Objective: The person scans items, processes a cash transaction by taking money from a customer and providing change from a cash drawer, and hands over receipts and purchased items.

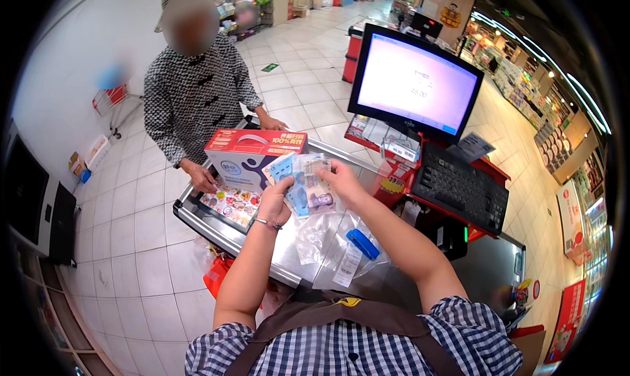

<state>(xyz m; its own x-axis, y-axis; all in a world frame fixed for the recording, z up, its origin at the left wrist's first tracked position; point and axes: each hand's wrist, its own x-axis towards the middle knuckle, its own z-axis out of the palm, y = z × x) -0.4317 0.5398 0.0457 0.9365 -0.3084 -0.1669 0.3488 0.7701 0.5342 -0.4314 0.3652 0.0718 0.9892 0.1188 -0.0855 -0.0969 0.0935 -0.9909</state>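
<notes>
Over the checkout counter (290, 255), my left hand (274, 203) grips a fan of blue and purplish banknotes (297, 191) between thumb and fingers. My right hand (343, 180) pinches the top of a purplish banknote (321, 201) on the fan's right side. Just behind the notes stands a red and white carton (236, 165) with a carrying handle. Below my hands, a clear plastic bag (315, 238) lies crumpled on the metal top. A blue stapler (362, 244) and a printed paper receipt (348, 266) rest next to it.
Across the counter stands a person (197, 90), one hand (199, 176) beside the carton and the other at the counter's far edge. To the right are a monitor (416, 83), a black keyboard (460, 191) and a red stand (389, 184). A shopping cart (115, 102) is at far left.
</notes>
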